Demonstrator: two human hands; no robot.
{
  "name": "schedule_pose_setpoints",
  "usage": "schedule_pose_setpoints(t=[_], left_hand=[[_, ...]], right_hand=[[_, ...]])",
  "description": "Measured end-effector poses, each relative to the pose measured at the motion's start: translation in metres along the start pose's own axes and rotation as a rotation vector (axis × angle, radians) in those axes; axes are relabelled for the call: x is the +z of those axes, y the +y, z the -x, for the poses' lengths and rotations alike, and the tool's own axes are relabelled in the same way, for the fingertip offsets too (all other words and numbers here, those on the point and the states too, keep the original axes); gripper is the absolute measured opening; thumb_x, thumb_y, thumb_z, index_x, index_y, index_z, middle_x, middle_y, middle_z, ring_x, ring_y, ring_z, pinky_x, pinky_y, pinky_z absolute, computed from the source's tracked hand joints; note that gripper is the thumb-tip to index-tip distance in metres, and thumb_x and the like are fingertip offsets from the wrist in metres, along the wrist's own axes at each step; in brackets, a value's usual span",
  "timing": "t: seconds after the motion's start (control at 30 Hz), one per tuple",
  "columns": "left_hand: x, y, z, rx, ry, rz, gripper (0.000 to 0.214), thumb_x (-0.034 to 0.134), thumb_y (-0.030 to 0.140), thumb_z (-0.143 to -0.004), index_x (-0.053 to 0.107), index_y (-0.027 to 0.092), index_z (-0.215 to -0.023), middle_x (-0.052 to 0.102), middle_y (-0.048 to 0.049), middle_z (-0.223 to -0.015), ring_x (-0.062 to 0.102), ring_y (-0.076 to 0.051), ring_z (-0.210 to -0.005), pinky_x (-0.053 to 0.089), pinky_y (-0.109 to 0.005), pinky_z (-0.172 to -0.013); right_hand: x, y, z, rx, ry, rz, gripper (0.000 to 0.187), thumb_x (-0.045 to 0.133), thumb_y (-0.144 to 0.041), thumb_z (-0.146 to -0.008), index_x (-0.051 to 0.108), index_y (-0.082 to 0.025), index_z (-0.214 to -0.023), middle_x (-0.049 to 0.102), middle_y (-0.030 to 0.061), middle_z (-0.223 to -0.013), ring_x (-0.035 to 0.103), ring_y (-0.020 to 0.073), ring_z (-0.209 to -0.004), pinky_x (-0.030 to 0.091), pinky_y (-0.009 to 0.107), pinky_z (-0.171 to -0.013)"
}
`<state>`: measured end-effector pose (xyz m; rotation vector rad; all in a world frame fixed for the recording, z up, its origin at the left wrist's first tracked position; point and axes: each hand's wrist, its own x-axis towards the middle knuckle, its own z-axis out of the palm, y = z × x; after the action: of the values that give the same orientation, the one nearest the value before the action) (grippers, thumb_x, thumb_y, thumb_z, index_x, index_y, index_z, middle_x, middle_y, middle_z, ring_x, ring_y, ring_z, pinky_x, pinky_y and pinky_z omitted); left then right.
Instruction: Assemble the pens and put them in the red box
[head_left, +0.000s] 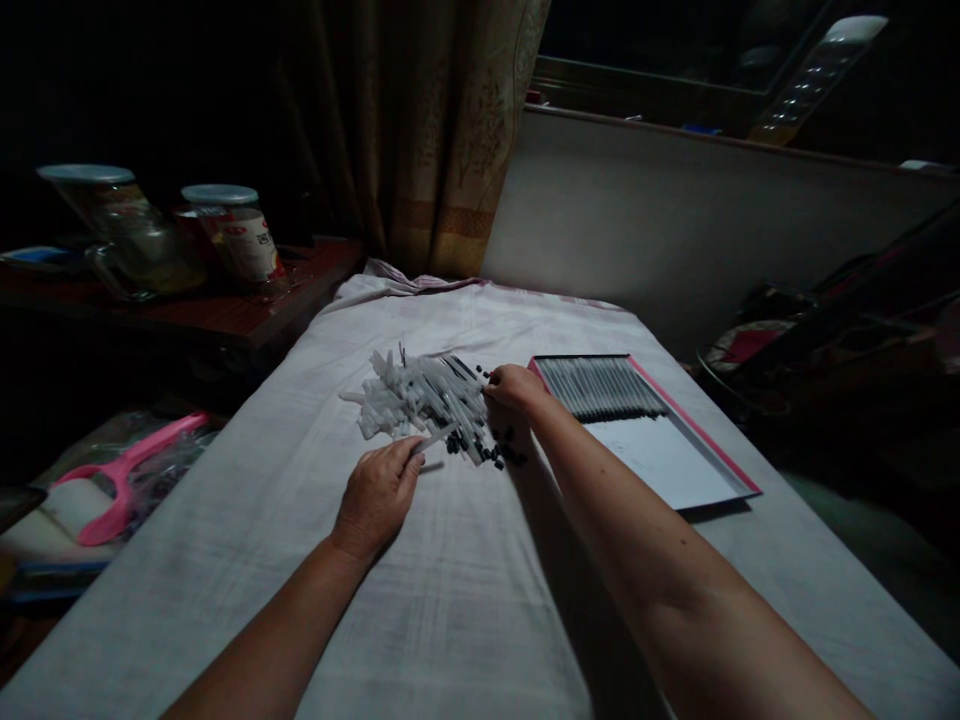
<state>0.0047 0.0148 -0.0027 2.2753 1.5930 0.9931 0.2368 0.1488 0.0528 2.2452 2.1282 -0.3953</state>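
My left hand (380,493) is closed around one end of a slim translucent tube (436,437), which points up and to the right. A loose heap of similar translucent tubes (427,392) lies just beyond it on the cloth. Small black caps (497,455) are scattered along the heap's right and near sides. At the heap's right edge, the fingers of my right hand (514,385) are pinched together beside several caps; what they hold is too small to make out. Right of that hand lies a shallow pink-edged box (701,424), with a row of black-ended tubes (600,388) across its far half.
A pale cloth (442,580) covers the work surface. On the left, a dark wooden table (300,290) bears lidded jars (251,240), and a pink-handled object (124,485) sits lower down. Behind are a curtain (442,130) and a wall (600,220).
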Motion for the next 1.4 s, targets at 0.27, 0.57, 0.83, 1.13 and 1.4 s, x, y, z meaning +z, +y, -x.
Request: schedule_pose_setpoints(t=[0.27, 0.57, 0.83, 1.13, 1.4], left_hand=[[0.001, -0.003, -0.001, -0.044, -0.015, 0.036, 0.03, 0.047, 0.033, -0.092, 0.068, 0.022, -0.109, 0.075, -0.0077, -0.103, 0.07, -0.023, -0.094, 0.052, -0.035, -0.086], [0.001, -0.004, 0.0, 0.094, 0.022, 0.02, 0.03, 0.045, 0.032, -0.095, 0.068, 0.02, -0.11, 0.074, -0.0094, -0.103, 0.068, -0.024, -0.095, 0.053, -0.037, -0.086], [0.0, -0.005, 0.002, 0.116, 0.038, -0.008, 0.03, 0.044, 0.025, -0.093, 0.066, 0.021, -0.113, 0.073, -0.0081, -0.103, 0.066, -0.024, -0.095, 0.05, -0.039, -0.086], [-0.002, -0.004, 0.002, 0.1, 0.046, -0.018, 0.029, 0.045, 0.026, -0.092, 0.067, 0.023, -0.11, 0.073, -0.0075, -0.102, 0.065, -0.024, -0.097, 0.048, -0.039, -0.089], [-0.003, -0.003, 0.002, 0.12, 0.046, -0.015, 0.028, 0.044, 0.025, -0.092, 0.066, 0.022, -0.11, 0.073, -0.0077, -0.102, 0.065, -0.024, -0.096, 0.048, -0.039, -0.088]], right_hand=[[-0.002, -0.014, 0.015, 0.035, 0.01, 0.037, 0.028, 0.064, -0.032, -0.084, 0.076, -0.021, -0.106, 0.074, 0.0129, -0.11, 0.069, 0.0248, -0.103, 0.05, 0.027, -0.079], [0.001, 0.021, 0.081, 0.14, 0.195, -0.036, 0.028, 0.054, -0.034, -0.091, 0.077, -0.025, -0.103, 0.075, 0.0118, -0.107, 0.068, 0.0261, -0.102, 0.049, 0.031, -0.08], [0.026, 0.042, 0.124, -0.004, 0.659, -1.103, 0.033, 0.062, -0.05, -0.076, 0.069, -0.018, -0.079, 0.07, 0.0035, -0.069, 0.062, 0.0169, -0.059, 0.05, 0.028, -0.055], [0.014, 0.035, 0.134, -0.06, 0.652, -1.294, 0.03, 0.068, -0.047, -0.073, 0.066, -0.017, -0.075, 0.062, -0.0005, -0.061, 0.052, 0.0111, -0.049, 0.041, 0.024, -0.047], [0.012, 0.034, 0.133, -0.075, 0.656, -1.292, 0.031, 0.067, -0.049, -0.074, 0.066, -0.017, -0.075, 0.063, 0.0003, -0.063, 0.053, 0.0111, -0.051, 0.041, 0.023, -0.047]])
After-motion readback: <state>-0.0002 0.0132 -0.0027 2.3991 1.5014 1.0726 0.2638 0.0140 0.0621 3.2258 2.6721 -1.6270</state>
